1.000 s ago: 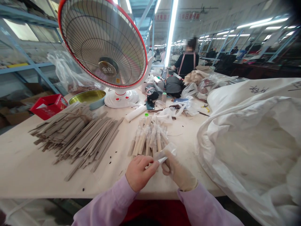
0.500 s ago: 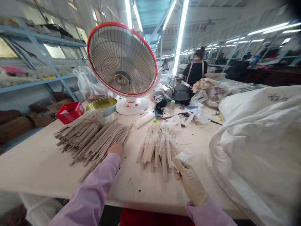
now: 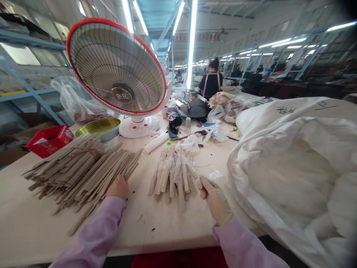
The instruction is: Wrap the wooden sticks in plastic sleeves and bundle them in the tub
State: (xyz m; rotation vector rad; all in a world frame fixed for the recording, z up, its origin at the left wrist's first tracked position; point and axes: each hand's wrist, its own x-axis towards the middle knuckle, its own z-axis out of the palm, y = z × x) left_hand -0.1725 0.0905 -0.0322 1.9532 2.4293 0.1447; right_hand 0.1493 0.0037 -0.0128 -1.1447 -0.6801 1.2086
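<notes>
My bare left hand (image 3: 118,187) is at the right edge of a loose pile of grey-brown cardboard-like strips (image 3: 96,182). Its fingers are curled round a strip there; the fingertips are partly hidden. My right hand (image 3: 216,203), in a pale glove, is closed in a pinch with a small piece of clear plastic film (image 3: 215,174) showing behind the fingers. Just left of that hand lies a fanned heap of strips with clear plastic wrapped round them (image 3: 173,175). A tied bundle of strips (image 3: 67,160) rests against the loose pile.
A red-rimmed heater (image 3: 121,95) stands at the back left, beside a gold-lined bowl (image 3: 97,128) and a red box (image 3: 50,140). A white roll (image 3: 156,143) lies mid-table. A large white sack (image 3: 279,163) fills the right side. A person (image 3: 211,83) stands farther back.
The view has turned right, so the table's things appear farther left. My right hand has shifted slightly right of the wrapped strips with the film. My left hand stays at the loose pile.
</notes>
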